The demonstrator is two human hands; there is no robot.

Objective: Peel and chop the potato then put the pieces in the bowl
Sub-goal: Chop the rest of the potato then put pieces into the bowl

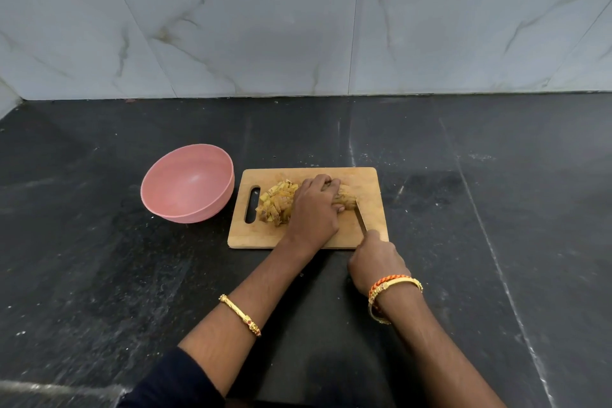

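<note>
Left grip (314,205): our fingers curl over the potato (346,197) on the cutting board (371,182). Right grip (376,258): clasps the knife (361,217). Chopped pieces (276,205): heaped on board. Pink bowl (187,184): on table (99,242), just beside board, holds nothing.

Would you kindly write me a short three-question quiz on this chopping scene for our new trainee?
1. True or false: the bowl already holds potato pieces.
2. Which hand holds the knife? A) left B) right C) neither
3. Fill in: the chopped pieces lie on the ____.

Key:
1. False. The bowl is empty; it stands on the counter left of the board.
2. B. The right hand grips the knife, while the left hand curls its fingers over the uncut potato.
3. Board, in a heap near its handle slot.
</note>
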